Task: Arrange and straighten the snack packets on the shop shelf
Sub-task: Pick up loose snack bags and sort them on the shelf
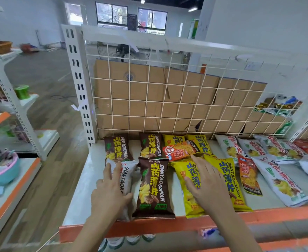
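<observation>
Snack packets lie flat on the white shelf (80, 193) with an orange front edge. My left hand (111, 190) rests flat on a white packet (129, 175) at the front left, fingers spread and thumb at its right edge. A brown packet (154, 188) lies just right of it, with two more brown ones (117, 148) behind. My right hand (206, 186) lies open on a yellow packet (187, 190), beside a second yellow one (229, 179). A small orange packet (182, 150) lies crosswise on the rear yellow packets, just beyond my fingertips.
White packets (276, 177) and another orange packet (249, 175) lie to the right. A wire grid back panel (167, 99) with cardboard behind it closes the shelf's rear. A white upright post (80, 84) stands at the left. Another shelf unit (13, 170) is across the aisle.
</observation>
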Demonstrator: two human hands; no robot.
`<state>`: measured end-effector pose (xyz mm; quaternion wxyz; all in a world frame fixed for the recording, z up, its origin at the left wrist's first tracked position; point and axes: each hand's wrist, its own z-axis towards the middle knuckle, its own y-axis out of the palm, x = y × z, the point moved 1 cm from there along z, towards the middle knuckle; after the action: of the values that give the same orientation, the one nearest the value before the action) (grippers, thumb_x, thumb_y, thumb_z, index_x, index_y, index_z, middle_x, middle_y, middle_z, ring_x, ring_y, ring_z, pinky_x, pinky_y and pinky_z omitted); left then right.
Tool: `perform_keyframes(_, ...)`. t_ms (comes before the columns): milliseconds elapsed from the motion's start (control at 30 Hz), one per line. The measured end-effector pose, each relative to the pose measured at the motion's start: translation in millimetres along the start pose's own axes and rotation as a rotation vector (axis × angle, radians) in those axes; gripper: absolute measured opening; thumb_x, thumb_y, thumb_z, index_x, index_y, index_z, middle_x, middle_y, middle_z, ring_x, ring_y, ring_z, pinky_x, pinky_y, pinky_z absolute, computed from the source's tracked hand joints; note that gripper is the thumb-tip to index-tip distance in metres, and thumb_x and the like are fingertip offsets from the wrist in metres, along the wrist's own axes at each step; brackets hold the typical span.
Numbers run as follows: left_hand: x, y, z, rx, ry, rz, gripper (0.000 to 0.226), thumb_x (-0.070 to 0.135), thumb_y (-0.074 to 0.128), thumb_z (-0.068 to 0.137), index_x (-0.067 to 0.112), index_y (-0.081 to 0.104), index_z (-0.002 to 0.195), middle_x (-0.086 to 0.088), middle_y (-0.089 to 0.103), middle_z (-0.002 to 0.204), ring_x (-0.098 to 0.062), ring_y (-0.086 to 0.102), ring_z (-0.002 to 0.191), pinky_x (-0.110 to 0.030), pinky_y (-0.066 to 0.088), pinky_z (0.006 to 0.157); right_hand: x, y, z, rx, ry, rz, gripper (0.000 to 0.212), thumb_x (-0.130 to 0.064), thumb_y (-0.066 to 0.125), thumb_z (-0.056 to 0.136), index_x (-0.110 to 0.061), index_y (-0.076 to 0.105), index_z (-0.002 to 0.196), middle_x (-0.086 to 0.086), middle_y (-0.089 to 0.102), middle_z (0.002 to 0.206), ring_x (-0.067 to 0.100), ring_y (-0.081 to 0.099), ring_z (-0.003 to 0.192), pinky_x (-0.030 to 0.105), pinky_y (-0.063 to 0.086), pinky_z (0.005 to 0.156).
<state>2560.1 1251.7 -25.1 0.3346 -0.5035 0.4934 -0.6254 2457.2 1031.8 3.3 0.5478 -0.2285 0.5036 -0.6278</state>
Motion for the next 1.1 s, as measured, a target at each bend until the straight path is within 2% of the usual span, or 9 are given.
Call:
perform_keyframes(100, -5.5, 0.5, 0.7, 0.025, -0.010, -0.099, 0.088, 0.041, 0.059, 0.081, 0.034, 0.001, 0.146, 0.000, 0.003, 0.154, -0.025, 0.041, 0.124, -0.032, 0.047, 0.082, 1.4, -1.6, -5.7, 0.007, 0.009, 0.015, 0.063, -0.052, 0.036, 0.080, -0.022, 0.045, 0.134, 0.000, 0.058, 0.124, 0.021, 0.054, 0.114, 0.039, 0.045, 0.092)
perform_keyframes(200, -12.8, 1.5, 0.8, 0.077, -0.012, -0.224, 0.084, 0.031, 0.062, 0.078, 0.032, 0.012, 0.145, 0.000, 0.012, 0.150, -0.028, 0.046, 0.117, -0.036, 0.047, 0.072, 2.4, -4.4, -11.5, 0.027, 0.020, 0.021, 0.060, -0.049, 0.038, 0.080, -0.022, 0.046, 0.133, -0.001, 0.059, 0.120, 0.021, 0.057, 0.108, 0.038, 0.047, 0.087)
perform_keyframes(400, -19.8, 2.1, 1.1, 0.123, 0.002, -0.351, 0.081, 0.022, 0.066, 0.075, 0.028, 0.023, 0.144, 0.001, 0.019, 0.147, -0.028, 0.046, 0.118, -0.038, 0.046, 0.068, 5.8, -11.3, -16.8, 0.039, 0.033, 0.033, 0.062, -0.049, 0.036, 0.079, -0.023, 0.044, 0.134, -0.003, 0.057, 0.121, 0.021, 0.057, 0.106, 0.037, 0.045, 0.085)
perform_keyframes(633, -14.3, -10.6, 3.0, 0.214, 0.029, -0.410, 0.086, 0.018, 0.072, 0.072, 0.027, 0.026, 0.145, 0.000, 0.024, 0.144, -0.028, 0.045, 0.120, -0.042, 0.049, 0.073, 20.2, -17.9, -14.5, 0.051, 0.030, 0.036, 0.062, -0.050, 0.035, 0.079, -0.025, 0.042, 0.136, -0.004, 0.055, 0.124, 0.019, 0.054, 0.111, 0.036, 0.045, 0.087)
perform_keyframes(733, 1.8, -20.3, 2.6, 0.254, 0.037, -0.435, 0.084, 0.016, 0.072, 0.073, 0.025, 0.029, 0.144, -0.001, 0.026, 0.144, -0.027, 0.045, 0.120, -0.043, 0.047, 0.074, 35.2, -23.4, -14.6, 0.050, 0.036, 0.050, 0.063, -0.051, 0.033, 0.078, -0.025, 0.042, 0.135, -0.005, 0.055, 0.125, 0.018, 0.054, 0.110, 0.031, 0.042, 0.085)
perform_keyframes(833, 26.9, -28.8, 0.0, 0.295, 0.071, -0.459, 0.081, 0.013, 0.072, 0.073, 0.023, 0.032, 0.142, -0.002, 0.029, 0.141, -0.028, 0.047, 0.118, -0.045, 0.047, 0.076, 57.5, -30.9, -14.3, 0.062, 0.062, 0.075, 0.062, -0.050, 0.034, 0.078, -0.024, 0.045, 0.133, -0.004, 0.055, 0.124, 0.019, 0.055, 0.108, 0.033, 0.043, 0.084)
perform_keyframes(933, 58.5, -31.7, -4.0, 0.336, 0.136, -0.432, 0.082, 0.013, 0.074, 0.071, 0.025, 0.032, 0.142, 0.001, 0.028, 0.143, -0.027, 0.043, 0.124, -0.048, 0.048, 0.079, 87.2, -37.8, -12.5, 0.069, 0.067, 0.061, 0.061, -0.048, 0.037, 0.077, -0.022, 0.048, 0.131, -0.002, 0.059, 0.120, 0.022, 0.058, 0.105, 0.035, 0.047, 0.082)
perform_keyframes(1100, 125.2, -19.9, -12.5, 0.349, 0.199, -0.476, 0.082, 0.009, 0.074, 0.070, 0.021, 0.035, 0.141, -0.001, 0.030, 0.143, -0.024, 0.039, 0.127, -0.044, 0.044, 0.087, 147.2, -57.0, -10.4, 0.031, 0.071, 0.062, 0.069, -0.056, 0.028, 0.076, -0.025, 0.040, 0.137, -0.003, 0.052, 0.130, 0.019, 0.050, 0.118, 0.035, 0.042, 0.092)
